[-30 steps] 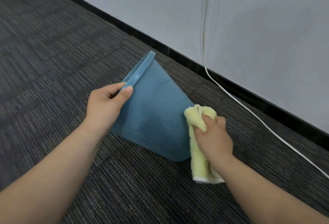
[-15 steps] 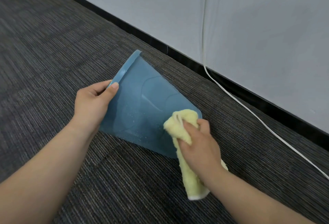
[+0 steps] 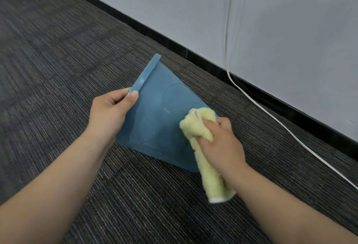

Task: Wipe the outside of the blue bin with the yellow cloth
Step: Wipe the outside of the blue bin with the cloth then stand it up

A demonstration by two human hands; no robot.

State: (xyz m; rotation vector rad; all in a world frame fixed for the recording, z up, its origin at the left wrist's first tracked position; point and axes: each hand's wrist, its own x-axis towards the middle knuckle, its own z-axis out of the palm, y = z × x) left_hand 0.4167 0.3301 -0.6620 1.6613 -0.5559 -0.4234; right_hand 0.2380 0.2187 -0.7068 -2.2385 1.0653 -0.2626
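Nearest, the right hand (image 3: pixel 220 143) is closed round the bunched yellow cloth (image 3: pixel 193 127). The cloth's loose tail hangs toward the near side, so a thick wad presses on the blue bin (image 3: pixel 158 123) near its right edge. To the left, the left hand (image 3: pixel 108 115) grips the bin's rim, thumb over the lip, probably to hold it tipped and steady against the rubbing. The bin lies on its side on the carpeted floor (image 3: pixel 58 69), outer wall turned up. How much of it rests on the carpet is hard to tell. Farther off, a white cable (image 3: pixel 271 116) trails beside the black skirting.
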